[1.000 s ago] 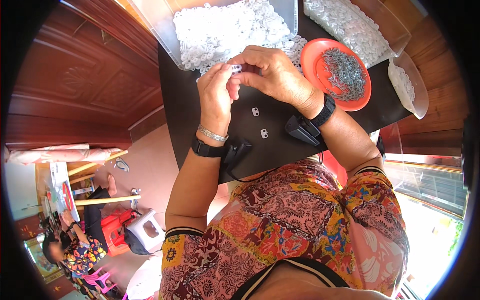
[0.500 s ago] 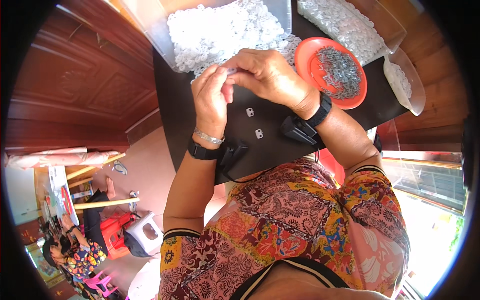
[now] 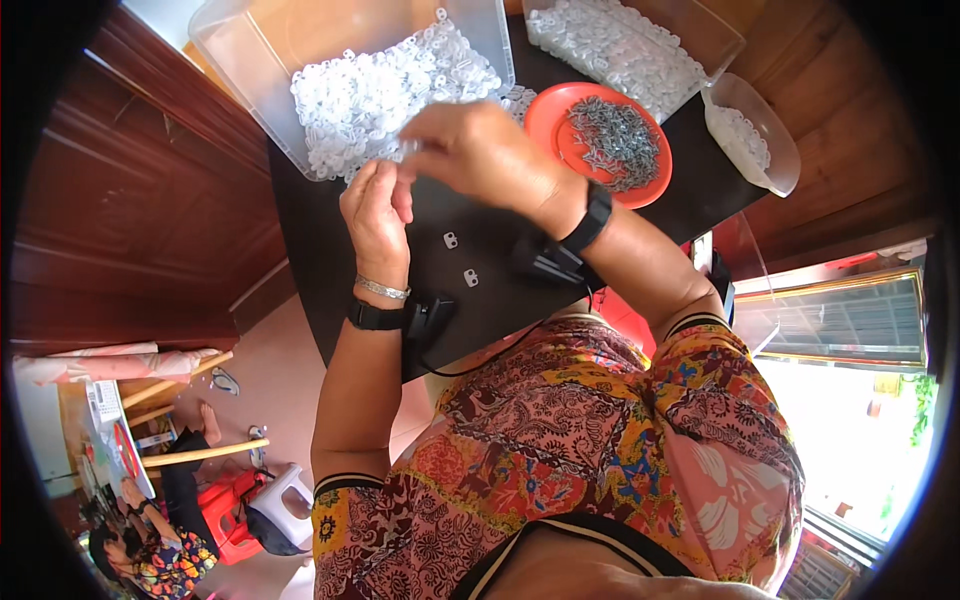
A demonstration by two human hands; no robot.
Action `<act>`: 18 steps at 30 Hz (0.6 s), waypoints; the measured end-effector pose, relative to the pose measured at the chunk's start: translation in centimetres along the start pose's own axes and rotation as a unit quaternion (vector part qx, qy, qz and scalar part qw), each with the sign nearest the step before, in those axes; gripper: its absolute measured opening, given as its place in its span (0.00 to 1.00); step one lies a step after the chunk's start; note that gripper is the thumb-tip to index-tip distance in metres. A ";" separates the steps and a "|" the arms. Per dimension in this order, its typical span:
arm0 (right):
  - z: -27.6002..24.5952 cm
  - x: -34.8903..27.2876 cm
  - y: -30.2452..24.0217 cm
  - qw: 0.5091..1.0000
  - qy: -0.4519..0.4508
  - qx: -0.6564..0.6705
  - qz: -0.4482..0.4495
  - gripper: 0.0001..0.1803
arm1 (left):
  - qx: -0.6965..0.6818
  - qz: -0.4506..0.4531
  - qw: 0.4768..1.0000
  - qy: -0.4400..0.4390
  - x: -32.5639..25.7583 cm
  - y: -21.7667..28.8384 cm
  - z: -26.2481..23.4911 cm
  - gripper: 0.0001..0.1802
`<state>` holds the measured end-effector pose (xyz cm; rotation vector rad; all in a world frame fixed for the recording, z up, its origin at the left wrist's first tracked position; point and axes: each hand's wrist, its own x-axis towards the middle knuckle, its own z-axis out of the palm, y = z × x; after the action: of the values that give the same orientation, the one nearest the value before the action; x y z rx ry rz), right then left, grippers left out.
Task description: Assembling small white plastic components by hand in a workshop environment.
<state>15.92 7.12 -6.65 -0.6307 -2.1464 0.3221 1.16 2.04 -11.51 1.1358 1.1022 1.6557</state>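
Above the dark table, my right hand [image 3: 490,155] pinches a small whitish plastic piece [image 3: 410,147] between thumb and fingertips, slightly blurred. Just below and left of it, my left hand [image 3: 376,222] is closed, thumb against fingers; whatever it may hold is hidden. Both hands are in front of a clear bin [image 3: 262,105] heaped with small white plastic clips [image 3: 375,95]. Nearer to me on the table lie two small clips, one pale clip [image 3: 451,240] and another pale clip [image 3: 471,278], apart from each other.
An orange plate [image 3: 540,118] of small metal nails [image 3: 618,145] stands right of my hands. Beyond are a second clear bin [image 3: 722,50] of white pieces and a clear scoop [image 3: 785,165]. Black devices flank my wrists, with a cable [image 3: 480,368]. Another person [image 3: 150,555] sits at far left.
My right fingers have drawn a little away from my left fingertips, with the whitish piece at their tips. The whole view has shifted, so the bins and plate appear further left.
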 end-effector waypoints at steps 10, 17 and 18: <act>-18.3 3.7 10.5 0.859 0.215 -0.465 -0.010 0.12 | -0.014 0.010 0.999 0.051 1.5 0.6 -0.6 0.15; -8.0 0.7 2.8 0.988 -0.035 -0.043 0.147 0.09 | -0.033 0.002 0.997 0.072 1.4 0.1 -2.0 0.14; -5.9 -0.8 2.0 0.981 -0.099 0.021 0.163 0.10 | -0.041 0.000 0.997 0.070 1.4 -0.1 -2.0 0.14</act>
<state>21.68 8.36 -4.48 -0.9623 -2.2139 0.6296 -1.15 2.98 -11.68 0.9797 1.1114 1.7864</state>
